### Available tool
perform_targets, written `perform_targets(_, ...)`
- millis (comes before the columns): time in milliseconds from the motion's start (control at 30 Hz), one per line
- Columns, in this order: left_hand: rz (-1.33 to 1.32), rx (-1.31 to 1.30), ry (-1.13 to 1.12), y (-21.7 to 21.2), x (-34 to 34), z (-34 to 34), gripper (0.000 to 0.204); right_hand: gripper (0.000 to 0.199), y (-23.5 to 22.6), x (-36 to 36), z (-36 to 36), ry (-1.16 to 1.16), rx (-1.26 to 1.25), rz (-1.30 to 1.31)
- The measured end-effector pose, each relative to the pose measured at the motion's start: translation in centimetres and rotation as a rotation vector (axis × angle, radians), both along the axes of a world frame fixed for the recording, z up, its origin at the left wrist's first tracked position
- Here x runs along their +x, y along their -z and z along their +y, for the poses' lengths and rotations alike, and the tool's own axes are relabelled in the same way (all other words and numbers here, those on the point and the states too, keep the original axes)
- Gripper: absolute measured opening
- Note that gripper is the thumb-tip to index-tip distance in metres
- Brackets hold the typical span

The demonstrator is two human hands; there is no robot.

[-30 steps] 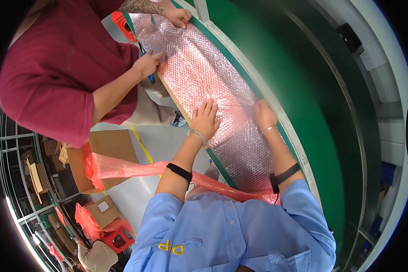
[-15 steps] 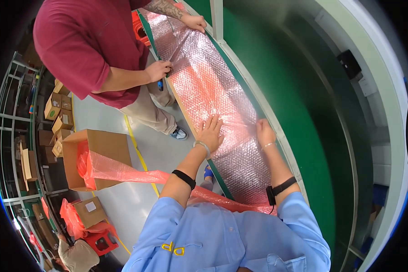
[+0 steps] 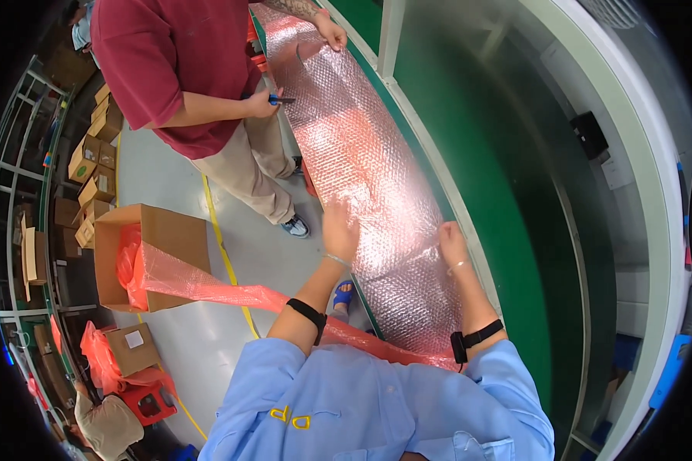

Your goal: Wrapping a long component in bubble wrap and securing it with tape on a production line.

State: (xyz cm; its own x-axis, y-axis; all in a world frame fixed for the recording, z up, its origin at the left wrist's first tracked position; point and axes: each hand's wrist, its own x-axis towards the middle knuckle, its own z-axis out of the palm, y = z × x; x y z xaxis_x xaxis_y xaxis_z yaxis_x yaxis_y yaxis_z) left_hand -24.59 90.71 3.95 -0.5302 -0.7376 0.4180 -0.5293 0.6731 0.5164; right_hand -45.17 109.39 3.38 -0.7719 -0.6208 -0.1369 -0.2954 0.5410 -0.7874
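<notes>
A long sheet of shiny silvery-pink bubble wrap (image 3: 346, 146) lies along a narrow green table. My left hand (image 3: 341, 234) is at its left edge, the fingers smeared by motion. At the right edge, my right hand (image 3: 454, 244) is closed on the bubble wrap's border. A red bubble-wrap strip (image 3: 207, 286) runs from a cardboard box (image 3: 173, 246) under my left forearm and across my waist. Across the table, a person in a maroon shirt holds a blue-handled cutter (image 3: 277, 100) by the sheet's left edge; that person's other hand (image 3: 331, 34) is near the far right edge.
A green conveyor-like surface (image 3: 500, 223) lies right of the table, behind a pale metal rail (image 3: 469, 223). On the left are a smaller carton (image 3: 133, 346), a red stool (image 3: 148, 403) and racks with boxes (image 3: 100, 154). Another person (image 3: 108, 426) is at the lower left.
My left hand has drawn back from lying flat on the bubble wrap to its left edge. My right hand has shifted slightly nearer. The other person's cutter hand has risen off the sheet.
</notes>
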Motion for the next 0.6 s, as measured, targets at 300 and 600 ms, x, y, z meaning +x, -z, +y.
perform_targets(300, 0.697, 1.152, -0.453, 1.1, 0.1, -4.2, 0.066, 0.009, -7.0, 1.3, 0.3, 0.016, -0.264, -0.679)
perform_targets(600, 1.099, 1.631, -0.228, -2.9, -0.3, -8.4, 0.064, 0.008, -11.0, 2.1, -0.4, -0.05, -0.292, -0.797)
